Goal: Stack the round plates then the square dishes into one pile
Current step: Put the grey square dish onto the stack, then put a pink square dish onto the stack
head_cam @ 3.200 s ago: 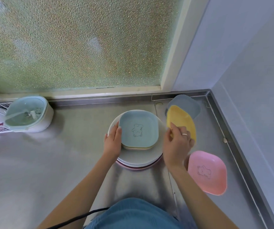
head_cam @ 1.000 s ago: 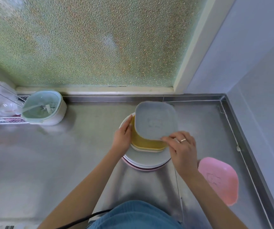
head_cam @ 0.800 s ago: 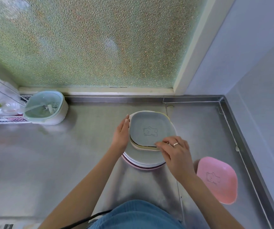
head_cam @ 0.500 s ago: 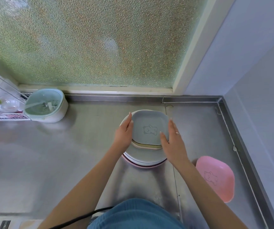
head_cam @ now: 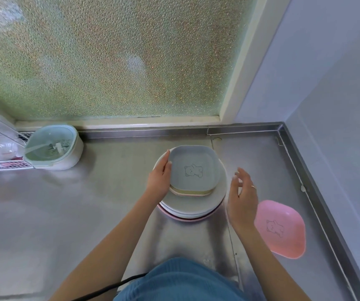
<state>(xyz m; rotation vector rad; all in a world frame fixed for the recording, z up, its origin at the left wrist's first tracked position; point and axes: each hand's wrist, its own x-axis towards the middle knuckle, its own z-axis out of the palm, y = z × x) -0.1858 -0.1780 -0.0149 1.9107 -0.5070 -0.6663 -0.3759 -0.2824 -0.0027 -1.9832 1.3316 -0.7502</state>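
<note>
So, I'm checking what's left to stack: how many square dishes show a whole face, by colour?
Grey-blue square bear-print dish, topping the pile: 1
Pink square bear-print dish, loose on the steel counter: 1
Total: 2
Dishes beneath the top one show only edges, so they cannot be counted.

counter (head_cam: 109,213): left open | pink dish (head_cam: 281,229): right, near raised edge (head_cam: 318,205)

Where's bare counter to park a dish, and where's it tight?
Widest bare steel lies left of the pile, below the green strainer basket. Another patch sits in the back right corner, behind the pink dish. Tight: the gap between pile and pink dish, filled by the right hand; the left hand rests against the pile's left side.
</note>
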